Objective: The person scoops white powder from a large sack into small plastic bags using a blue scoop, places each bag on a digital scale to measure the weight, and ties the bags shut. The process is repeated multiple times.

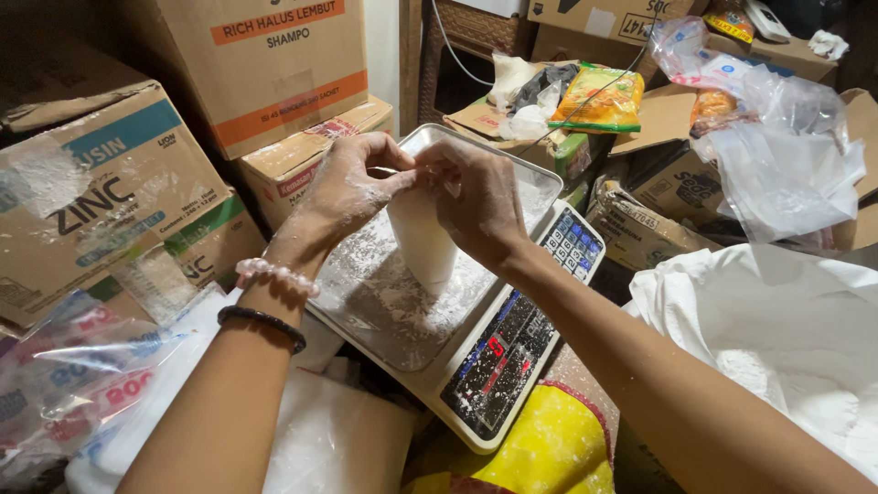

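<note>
Head view: left hand and right hand pinch shut the flour-filled clear plastic bag on the steel scale tray, likely sealing it; next needs a tight knot

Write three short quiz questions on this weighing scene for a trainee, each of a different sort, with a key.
1. True or false: both hands, the left hand and the right hand, grip the top of the bag.
2. The bag stands on: A) the scale's pan; B) a cardboard box; C) the floor.
3. Fill in: the pan is dusted with white ____.

Key:
1. True; both pinch the top of the small clear bag of powder.
2. A
3. powder; it also coats the hands.
</note>
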